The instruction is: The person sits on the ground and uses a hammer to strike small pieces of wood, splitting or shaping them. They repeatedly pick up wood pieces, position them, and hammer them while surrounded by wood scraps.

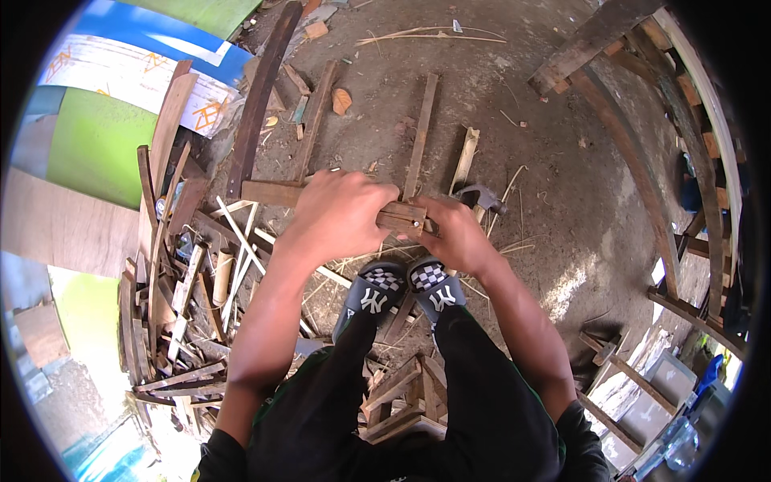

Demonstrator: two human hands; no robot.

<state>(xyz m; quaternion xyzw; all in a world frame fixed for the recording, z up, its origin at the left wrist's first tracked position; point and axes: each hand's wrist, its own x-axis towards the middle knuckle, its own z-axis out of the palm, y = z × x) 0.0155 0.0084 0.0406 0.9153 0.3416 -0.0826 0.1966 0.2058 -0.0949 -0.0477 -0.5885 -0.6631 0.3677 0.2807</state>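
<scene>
My left hand [339,210] is closed around a brown wooden slat [271,193], whose far end sticks out to the left past my knuckles. At the slat's right end, a short wooden block end [401,217] shows between my hands, with a small shiny nail-like spot on its face. My right hand [451,233] grips this end with bent fingers; the thumb and fingertips are partly hidden. Beside my right hand, a claw hammer [480,199] lies with its dark head up against a pale stick. How the pieces join beneath my left hand is hidden.
Wood scraps [181,305] pile up at the left beside painted boards [100,149]. Ahead, loose slats [422,132] lie on the dirt floor [482,72]. A wooden frame [634,169] stands at the right, another hammer [604,352] near its foot. My slippered feet [405,293] are below my hands.
</scene>
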